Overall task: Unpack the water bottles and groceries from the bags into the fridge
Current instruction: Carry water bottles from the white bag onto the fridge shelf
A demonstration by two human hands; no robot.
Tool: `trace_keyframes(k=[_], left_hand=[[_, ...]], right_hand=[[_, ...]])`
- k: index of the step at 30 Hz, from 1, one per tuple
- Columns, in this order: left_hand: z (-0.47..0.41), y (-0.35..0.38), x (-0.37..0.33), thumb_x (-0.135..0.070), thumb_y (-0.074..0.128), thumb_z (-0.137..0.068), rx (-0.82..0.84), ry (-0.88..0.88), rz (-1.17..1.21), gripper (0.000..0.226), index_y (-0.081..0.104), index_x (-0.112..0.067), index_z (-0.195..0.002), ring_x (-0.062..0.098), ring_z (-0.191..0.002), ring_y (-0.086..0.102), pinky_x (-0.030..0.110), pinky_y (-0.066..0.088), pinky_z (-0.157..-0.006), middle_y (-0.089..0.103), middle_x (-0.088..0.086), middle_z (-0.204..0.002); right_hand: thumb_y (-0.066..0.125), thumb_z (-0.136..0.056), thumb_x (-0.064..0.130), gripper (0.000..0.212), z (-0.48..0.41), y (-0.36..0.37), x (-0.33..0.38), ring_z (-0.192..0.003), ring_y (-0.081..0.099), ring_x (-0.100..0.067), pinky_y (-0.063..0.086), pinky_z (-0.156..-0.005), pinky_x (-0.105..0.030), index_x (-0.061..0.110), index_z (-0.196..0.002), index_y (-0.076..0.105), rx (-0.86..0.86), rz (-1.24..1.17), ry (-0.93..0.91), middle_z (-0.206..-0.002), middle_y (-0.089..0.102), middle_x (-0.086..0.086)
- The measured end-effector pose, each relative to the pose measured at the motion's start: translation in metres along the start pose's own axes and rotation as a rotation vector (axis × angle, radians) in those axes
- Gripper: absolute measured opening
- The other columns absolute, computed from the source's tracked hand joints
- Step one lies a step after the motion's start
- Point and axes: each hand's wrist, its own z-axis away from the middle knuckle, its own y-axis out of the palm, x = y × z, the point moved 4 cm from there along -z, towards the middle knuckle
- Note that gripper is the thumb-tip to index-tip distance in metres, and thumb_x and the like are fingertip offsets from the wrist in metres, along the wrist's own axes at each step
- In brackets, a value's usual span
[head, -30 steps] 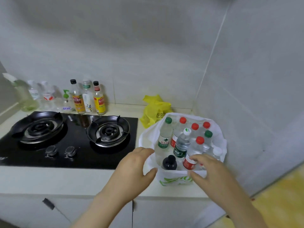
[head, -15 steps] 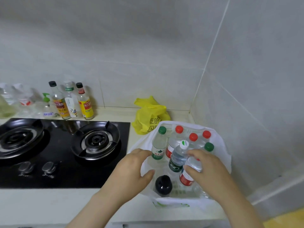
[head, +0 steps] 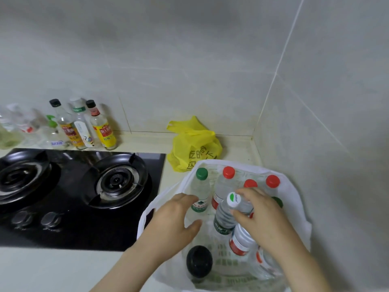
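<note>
Item: white-capped bottle (head: pixel 225 218), clear ribbed plastic with a dark green label, full by the look of it. Location: inside the white bag (head: pixel 294 186) on the bench (head: pixel 63 270), leaning, its cap tilted toward the left hand. Held by: right hand (head: pixel 263 220), fingers curled round the shoulder just below the cap, with the body hanging beneath the palm. Left hand (head: pixel 172 222): fingers nearly straight, thumb spread, lying over the near rim of the bag with nothing gripped; fingertips just beside the label of the green-capped bottle (head: pixel 200 192). Neighbours: red-capped bottles (head: pixel 228 172) beyond and under the right hand, packed close; a black-capped bottle (head: pixel 199 262) below the left thumb. Beyond both hands: yellow bag (head: pixel 195 148), knotted, contents hidden. Fridge: not in view. Handling, as judged: moderately heavy for its size, thin-walled, likely to dent under a hard squeeze; the ribs give purchase, and the label band is smoother. A hold at the shoulder serves for drawing it straight up; a grasp round the ribbed middle would carry better. Bag film is soft and limp, likely to rise with the bottle unless its rim is kept down.
</note>
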Motion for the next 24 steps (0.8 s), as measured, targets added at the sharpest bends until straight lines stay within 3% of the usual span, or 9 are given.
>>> trace_keyframes(k=[8, 12, 20, 24], left_hand=[[-0.039, 0.014, 0.022, -0.040, 0.057, -0.088, 0.055, -0.015, -0.041, 0.066, 0.028, -0.022, -0.145, 0.006, -0.125, 0.044, 0.010, 0.029, -0.094, 0.040, -0.008, -0.140], [-0.059, 0.019, 0.037, -0.038, 0.062, -0.086, 0.078, -0.016, -0.021, 0.071, 0.029, -0.016, -0.145, 0.013, -0.127, 0.044, 0.017, 0.031, -0.100, 0.041, 0.000, -0.141], [-0.089, 0.026, 0.052, -0.038, 0.066, -0.083, 0.114, 0.025, 0.006, 0.074, 0.031, -0.013, -0.144, 0.016, -0.130, 0.041, 0.015, 0.026, -0.102, 0.039, 0.004, -0.144], [-0.102, 0.029, 0.048, -0.038, 0.069, -0.081, 0.083, 0.050, 0.041, 0.068, 0.042, -0.013, -0.138, 0.017, -0.122, 0.048, 0.019, 0.033, -0.098, 0.047, 0.003, -0.135]], right_hand=[[0.064, -0.088, 0.030, 0.050, -0.017, 0.021, -0.005, -0.122, 0.049, -0.009, 0.038, -0.096, -0.018, 0.027, -0.135, 0.046, 0.021, 0.013, 0.108, -0.134, 0.052, 0.010], [0.059, -0.090, 0.038, 0.052, -0.018, 0.028, -0.003, -0.120, 0.051, -0.009, 0.032, -0.080, -0.015, 0.032, -0.139, 0.041, 0.005, 0.103, 0.178, -0.137, 0.052, 0.013], [0.059, -0.087, 0.048, 0.044, -0.020, 0.031, -0.001, -0.109, 0.056, -0.007, 0.030, -0.071, -0.018, 0.036, -0.128, 0.048, -0.075, 0.209, 0.189, -0.123, 0.060, 0.016], [0.060, -0.086, 0.048, 0.037, -0.022, 0.035, -0.004, -0.100, 0.057, -0.006, 0.031, -0.069, -0.019, 0.036, -0.120, 0.050, -0.095, 0.198, 0.187, -0.114, 0.062, 0.014]])
